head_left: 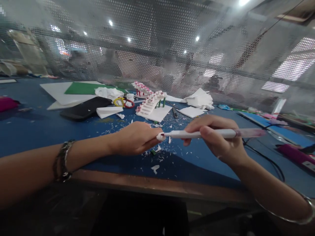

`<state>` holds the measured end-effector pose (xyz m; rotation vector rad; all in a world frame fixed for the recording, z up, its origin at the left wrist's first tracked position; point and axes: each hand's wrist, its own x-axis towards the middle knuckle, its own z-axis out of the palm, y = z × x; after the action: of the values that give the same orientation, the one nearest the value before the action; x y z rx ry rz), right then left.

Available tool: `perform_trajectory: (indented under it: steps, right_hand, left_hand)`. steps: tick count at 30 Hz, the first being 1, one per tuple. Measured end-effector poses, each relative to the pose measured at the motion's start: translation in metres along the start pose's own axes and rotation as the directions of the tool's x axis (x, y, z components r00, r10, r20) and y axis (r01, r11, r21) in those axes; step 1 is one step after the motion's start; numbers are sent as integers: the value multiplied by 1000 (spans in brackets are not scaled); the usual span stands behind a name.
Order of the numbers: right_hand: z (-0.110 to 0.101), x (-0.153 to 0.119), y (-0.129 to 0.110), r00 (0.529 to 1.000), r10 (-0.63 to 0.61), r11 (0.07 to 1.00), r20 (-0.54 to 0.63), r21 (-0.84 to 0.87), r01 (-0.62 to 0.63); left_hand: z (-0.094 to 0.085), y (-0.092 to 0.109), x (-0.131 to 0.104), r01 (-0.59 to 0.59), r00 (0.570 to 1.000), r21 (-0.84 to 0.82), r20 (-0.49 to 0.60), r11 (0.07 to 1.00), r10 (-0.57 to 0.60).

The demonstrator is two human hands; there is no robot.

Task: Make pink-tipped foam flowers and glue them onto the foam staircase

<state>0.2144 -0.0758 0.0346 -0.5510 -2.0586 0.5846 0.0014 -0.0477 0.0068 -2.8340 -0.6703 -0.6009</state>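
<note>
My left hand (137,137) pinches a small white piece (161,136), which looks like rolled or crumpled paper with a dark red mark on it. In my right hand (219,137) is a marker pen (182,134) with a white barrel and a pinkish rear end, held level. Its dark red tip meets the white piece. Beyond my hands stands a white paper staircase model (150,104) with red-pink marks and green and red posts, resting on a white sheet (161,113).
Paper scraps (155,168) litter the blue table (118,164). Behind lie a black phone (86,108), scissors (124,102) with yellow and red handles, crumpled tissue (108,93) and folded white paper (199,98). A purple pouch (295,155) and a cable (268,159) are at right. A perforated metal screen (147,39) rises behind.
</note>
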Motion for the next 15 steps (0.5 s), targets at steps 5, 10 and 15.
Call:
perform_trajectory:
  steps: [5,10,15]
  right_hand:
    - [-1,0,-4,998,-58,993,5,-104,58]
    - [-2,0,-8,997,-65,968,36,-240,72]
    - [-4,1,-11,987,-111,963,112,-233,135]
  left_hand:
    - [0,0,0,-2,1000,29,-4,1000,2]
    - [0,1,-1,14,1000,62,-3,998,-14]
    - [-1,2,-1,13,1000,99,3,995,-14]
